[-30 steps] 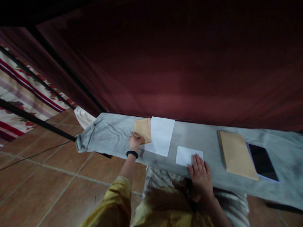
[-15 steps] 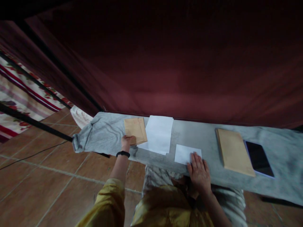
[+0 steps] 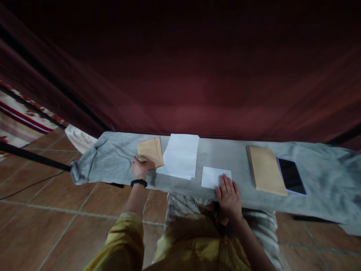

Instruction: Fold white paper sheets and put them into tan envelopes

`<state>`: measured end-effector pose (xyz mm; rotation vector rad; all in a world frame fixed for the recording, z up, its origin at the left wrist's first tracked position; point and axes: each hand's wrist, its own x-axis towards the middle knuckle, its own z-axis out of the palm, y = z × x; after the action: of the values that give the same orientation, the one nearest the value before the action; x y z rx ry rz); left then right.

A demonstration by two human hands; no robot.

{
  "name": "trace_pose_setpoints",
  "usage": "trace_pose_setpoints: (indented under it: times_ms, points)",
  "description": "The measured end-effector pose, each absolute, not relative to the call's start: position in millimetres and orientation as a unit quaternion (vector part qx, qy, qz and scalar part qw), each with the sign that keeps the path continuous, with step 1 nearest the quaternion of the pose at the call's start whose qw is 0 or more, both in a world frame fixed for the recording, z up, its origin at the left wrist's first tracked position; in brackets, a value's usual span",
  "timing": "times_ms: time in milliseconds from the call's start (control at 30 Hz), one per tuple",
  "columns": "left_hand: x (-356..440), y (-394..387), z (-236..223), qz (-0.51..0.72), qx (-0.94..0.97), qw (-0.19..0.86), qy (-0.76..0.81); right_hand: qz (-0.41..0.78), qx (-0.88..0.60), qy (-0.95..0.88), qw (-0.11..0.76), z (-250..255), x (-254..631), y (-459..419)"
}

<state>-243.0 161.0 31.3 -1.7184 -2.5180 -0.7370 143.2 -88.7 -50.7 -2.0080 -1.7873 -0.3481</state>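
At the left of the cloth-covered bench, my left hand [image 3: 140, 166] is at the lower left corner of some brown paper envelopes [image 3: 150, 151], its thumb side over them and fingers at their edge. The envelopes lie slightly out of line with one another. Just right of them are white paper sheets [image 3: 182, 156], stacked a little unevenly. My right hand [image 3: 229, 195] lies flat, fingers stretched out, on the lower right corner of a small white paper [image 3: 211, 177] near the bench's front edge.
A thicker brown envelope stack [image 3: 267, 171] lies to the right, with a dark-screened phone [image 3: 291, 176] beside it. Grey cloth [image 3: 225, 148] covers the narrow bench. Behind hangs a dark red curtain [image 3: 180, 86]; a black metal bar [image 3: 36, 156] stands at the left.
The view has shifted, so everything sits further left. My left hand and the brown envelopes have moved slightly away from the white sheets. My right hand stays on the small paper.
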Motion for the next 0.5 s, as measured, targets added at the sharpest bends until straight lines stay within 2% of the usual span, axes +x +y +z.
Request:
trace_pose_setpoints:
  times_ms: [133, 233, 367, 500]
  points:
    - [-214.9, 147.0, 31.3, -0.232, -0.545, 0.031, -0.805, -0.125, -0.727, -0.642, 0.209, -50.5, 142.6, -88.2]
    - [-174.5, 124.8, 24.9, -0.206, -0.653, -0.006, -0.729, -0.120, -0.729, -0.640, 0.210, -52.1, 142.7, -87.4]
    - [-114.7, 77.8, 6.6, -0.109, -0.844, -0.060, -0.522, -0.115, -0.728, -0.641, 0.215, -54.0, 143.9, -87.5]
    - [-83.6, 45.5, -3.0, -0.078, -0.867, -0.042, -0.490, -0.117, -0.723, -0.647, 0.214, -56.1, 145.1, -88.5]
